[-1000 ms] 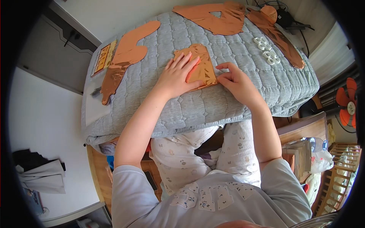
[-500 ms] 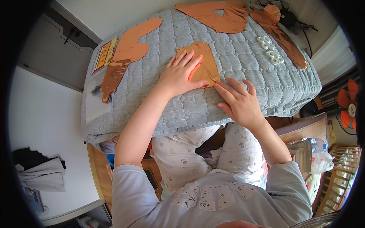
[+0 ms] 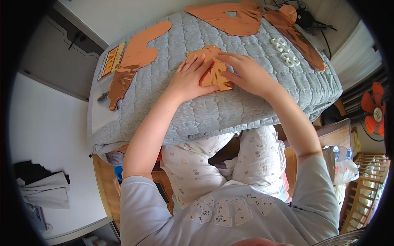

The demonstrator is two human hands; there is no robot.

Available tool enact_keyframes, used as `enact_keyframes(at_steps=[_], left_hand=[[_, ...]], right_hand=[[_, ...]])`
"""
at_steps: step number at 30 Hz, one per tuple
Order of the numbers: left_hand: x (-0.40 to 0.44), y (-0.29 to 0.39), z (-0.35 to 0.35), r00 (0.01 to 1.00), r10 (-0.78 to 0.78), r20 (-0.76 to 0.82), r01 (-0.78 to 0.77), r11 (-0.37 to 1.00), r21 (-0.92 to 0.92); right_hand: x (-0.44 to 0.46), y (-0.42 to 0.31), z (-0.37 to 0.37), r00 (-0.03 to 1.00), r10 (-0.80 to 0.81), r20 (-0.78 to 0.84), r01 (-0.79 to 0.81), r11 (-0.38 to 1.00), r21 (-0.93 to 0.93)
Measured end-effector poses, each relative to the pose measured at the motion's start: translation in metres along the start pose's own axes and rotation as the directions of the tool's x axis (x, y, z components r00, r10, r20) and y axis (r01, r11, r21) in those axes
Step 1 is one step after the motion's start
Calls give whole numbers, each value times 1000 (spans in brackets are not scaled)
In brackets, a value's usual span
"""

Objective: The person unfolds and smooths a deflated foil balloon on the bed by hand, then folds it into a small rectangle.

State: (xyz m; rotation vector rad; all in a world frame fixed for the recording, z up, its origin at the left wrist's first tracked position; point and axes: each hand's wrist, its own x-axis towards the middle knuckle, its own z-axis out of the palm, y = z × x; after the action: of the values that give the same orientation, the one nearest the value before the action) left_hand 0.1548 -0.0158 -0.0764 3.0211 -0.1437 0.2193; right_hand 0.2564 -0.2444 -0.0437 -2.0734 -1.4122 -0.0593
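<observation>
A folded piece of shiny orange-copper foil (image 3: 213, 76) lies flat on the grey quilted bed cover (image 3: 180, 117). My left hand (image 3: 190, 78) rests on its left side, fingers spread and pressed down on it, thumb along the near edge. Over the foil's right side is my right hand (image 3: 243, 74), its index finger reaching to the upper part and its thumb near the right edge. The fingers of that hand are apart and nothing shows between them. Part of the foil is hidden under both hands.
Flat copper foil shapes lie at the bed's left (image 3: 135, 57), far side (image 3: 230, 20) and right (image 3: 301, 41). White rings (image 3: 286, 52) sit beside the right one. A yellow printed packet (image 3: 111, 60) and a clear bag (image 3: 102, 110) lie left. A red fan (image 3: 375, 110) stands right.
My right hand has moved from the foil's lower right corner up and left over its upper right side. My left hand has stayed on the foil. The view has shifted slightly.
</observation>
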Motion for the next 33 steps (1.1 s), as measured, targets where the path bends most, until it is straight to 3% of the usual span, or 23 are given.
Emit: enact_keyframes(at_steps=[2, 4, 11, 14, 17, 19, 26, 33], left_hand=[[1, -3, 3, 1000, -1, 12, 1, 1000, 5], [1, -6, 5, 1000, 18, 6, -19, 999, 36], [-3, -13, 5, 997, 67, -43, -69, 996, -60], [-6, -19, 2, 996, 84, -19, -86, 991, -105], [-13, -32, -14, 984, 155, 93, -150, 987, -65], [-14, -46, -27, 948, 181, 261, -147, 979, -144], [-11, -55, -44, 910, 175, 376, -110, 976, -188], [-13, -56, -51, 904, 74, 422, -44, 996, -80]], right_hand=[[13, 15, 9, 995, -80, 55, 82, 996, -28], [19, 22, 17, 962, -85, 260, 140, 969, -201], [16, 38, 23, 956, -119, 268, 178, 961, -211], [18, 29, 17, 939, -32, 342, 133, 952, -277], [18, 32, 19, 942, -34, 333, 133, 951, -280], [18, 31, 19, 946, -25, 324, 116, 956, -268], [20, 27, 14, 939, 27, 343, 60, 969, -240], [23, 31, 10, 929, 48, 366, 24, 981, -191]])
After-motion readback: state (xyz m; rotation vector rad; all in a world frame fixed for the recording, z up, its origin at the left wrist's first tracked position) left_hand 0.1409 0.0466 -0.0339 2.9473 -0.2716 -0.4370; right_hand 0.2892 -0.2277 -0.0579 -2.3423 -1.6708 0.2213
